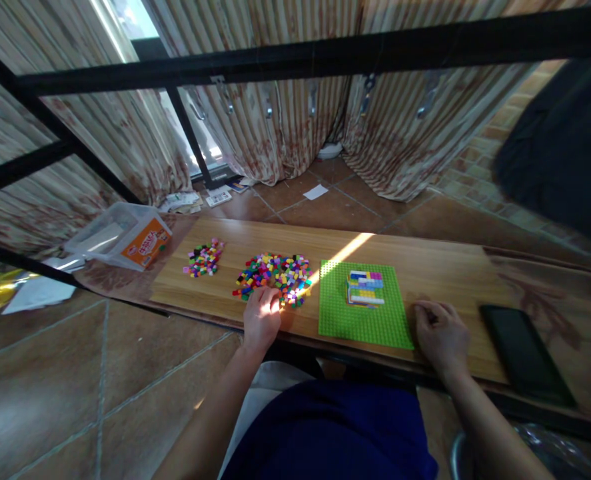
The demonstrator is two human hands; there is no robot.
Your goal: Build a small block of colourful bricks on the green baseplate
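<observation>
A green baseplate lies on the wooden board, carrying a small stack of coloured bricks. To its left is a large pile of loose coloured bricks, and further left a smaller pile. My left hand rests at the near edge of the large pile, fingers curled down into the bricks; what they grip is hidden. My right hand lies on the board just right of the baseplate, fingers curled under, nothing visible in them.
A black phone or tablet lies at the board's right end. A clear plastic box with an orange label sits off the left end. Black frame bars cross overhead. Papers lie on the tiled floor by the curtains.
</observation>
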